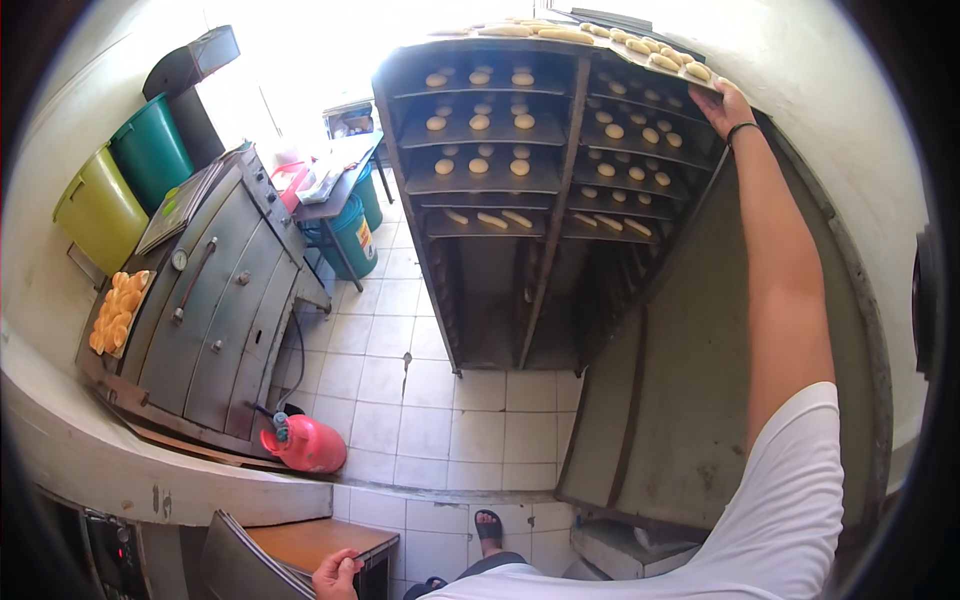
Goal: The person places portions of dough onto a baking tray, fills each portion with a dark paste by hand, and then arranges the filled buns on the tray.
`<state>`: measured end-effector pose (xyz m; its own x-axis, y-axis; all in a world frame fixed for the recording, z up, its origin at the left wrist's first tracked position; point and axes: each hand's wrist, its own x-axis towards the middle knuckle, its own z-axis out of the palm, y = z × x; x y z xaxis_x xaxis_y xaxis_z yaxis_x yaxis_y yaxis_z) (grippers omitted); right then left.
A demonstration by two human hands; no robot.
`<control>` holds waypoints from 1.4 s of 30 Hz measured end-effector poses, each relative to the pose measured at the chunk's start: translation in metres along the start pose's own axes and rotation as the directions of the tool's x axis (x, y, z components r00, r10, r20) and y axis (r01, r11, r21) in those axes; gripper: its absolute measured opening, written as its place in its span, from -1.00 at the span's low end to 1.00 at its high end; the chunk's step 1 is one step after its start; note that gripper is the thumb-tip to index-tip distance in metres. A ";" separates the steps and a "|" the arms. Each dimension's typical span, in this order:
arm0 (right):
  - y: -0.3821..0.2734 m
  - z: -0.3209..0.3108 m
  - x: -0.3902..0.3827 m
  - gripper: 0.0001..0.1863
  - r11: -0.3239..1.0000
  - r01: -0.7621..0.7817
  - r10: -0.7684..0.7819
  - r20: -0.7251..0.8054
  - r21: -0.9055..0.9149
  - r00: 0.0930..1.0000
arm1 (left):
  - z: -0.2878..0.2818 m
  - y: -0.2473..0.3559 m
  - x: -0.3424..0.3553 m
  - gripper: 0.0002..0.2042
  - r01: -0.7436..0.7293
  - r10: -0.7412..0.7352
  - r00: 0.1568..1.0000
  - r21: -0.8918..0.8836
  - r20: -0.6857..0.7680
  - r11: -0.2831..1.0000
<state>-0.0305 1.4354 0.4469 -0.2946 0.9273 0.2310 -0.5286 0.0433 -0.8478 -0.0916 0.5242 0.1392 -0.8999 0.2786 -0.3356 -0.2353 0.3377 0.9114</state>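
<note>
At the upper right, my right arm reaches out to the top of a tall metal rack [578,200]. My right hand [727,108] is closed on the near right edge of a baking tray [712,84] lying up there. Pale dough rolls [664,62] sit on that tray. My left hand [338,575] is low at the bottom edge, fingers curled in, and nothing shows in it. Beside it are a brown-topped table [320,540] and leaning metal sheets [245,560]. Shelves in the rack bear round dough balls [480,122] and, lower down, long dough sticks [492,220].
A steel deck oven [215,300] stands at left, with baked buns [120,312] on its near end. A red gas cylinder [305,445] is on the tiled floor [425,430]. Green [150,150] and yellow-green tubs [100,215] stand behind the oven. A large panel [700,400] stands on the right.
</note>
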 end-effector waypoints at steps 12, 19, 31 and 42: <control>0.324 -0.013 -0.268 -0.58 0.761 -0.478 0.595 0.182 -0.439 0.783 | 0.037 -0.021 -0.007 -0.77 -0.041 0.029 0.989 0.080 0.144 0.996; 0.499 -0.239 -0.684 -0.71 0.032 0.154 0.998 0.039 -0.988 0.043 | -0.034 -0.078 -0.088 -0.75 0.152 -0.139 0.985 0.145 -0.097 0.978; 0.432 -0.259 -0.786 -0.77 -0.095 -0.071 0.957 -0.111 -0.993 0.268 | -0.125 -0.228 -0.244 -0.76 -0.021 0.000 0.910 -0.046 -0.414 0.999; 0.353 0.123 -0.993 -0.60 0.818 -0.090 0.574 0.813 -0.567 0.100 | -0.245 -0.349 -0.432 -0.74 -0.066 -0.093 0.606 -0.166 -0.790 0.984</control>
<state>-0.0226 0.4845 -0.0230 -0.9798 -0.1849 -0.0760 0.0457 0.1628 -0.9856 0.2889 0.0662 0.0248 -0.8138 -0.5725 -0.1003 -0.2336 0.1643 0.9583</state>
